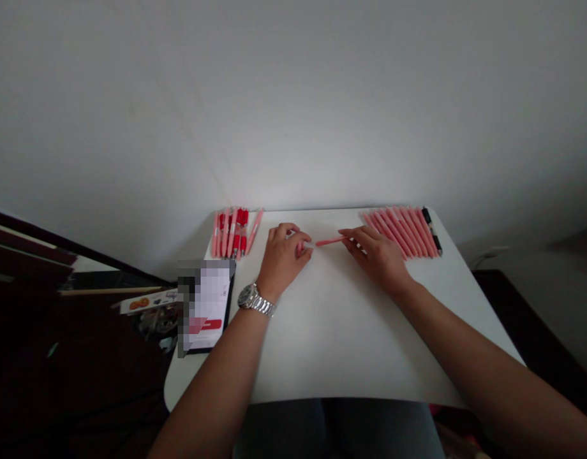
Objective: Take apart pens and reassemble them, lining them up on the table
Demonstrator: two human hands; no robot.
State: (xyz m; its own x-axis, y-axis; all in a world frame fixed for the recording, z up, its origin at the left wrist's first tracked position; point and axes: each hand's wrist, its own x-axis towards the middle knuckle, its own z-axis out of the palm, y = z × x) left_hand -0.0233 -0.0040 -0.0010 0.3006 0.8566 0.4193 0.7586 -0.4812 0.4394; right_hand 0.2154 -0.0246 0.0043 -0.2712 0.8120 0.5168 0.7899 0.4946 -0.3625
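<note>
My right hand (372, 255) pinches a thin pink pen (330, 241) that points left over the white table. Opposite its tip, my left hand (284, 255) has its fingers closed round a small translucent, whitish piece (309, 245); it looks like clear plastic, but most of it is hidden in the fingers. Pen tip and translucent piece are very close; whether they touch I cannot tell. Just beyond my right hand lies a row of pink pens (402, 231) with a shiny, plastic-like look, ending in a black pen (432, 231).
Pink and red pens (231, 233) lie in a group at the table's back left. A phone or tablet (210, 312), partly blurred out, rests on the left edge beside my watch (255, 299). The white table (346, 357) meets a wall (322, 127) behind.
</note>
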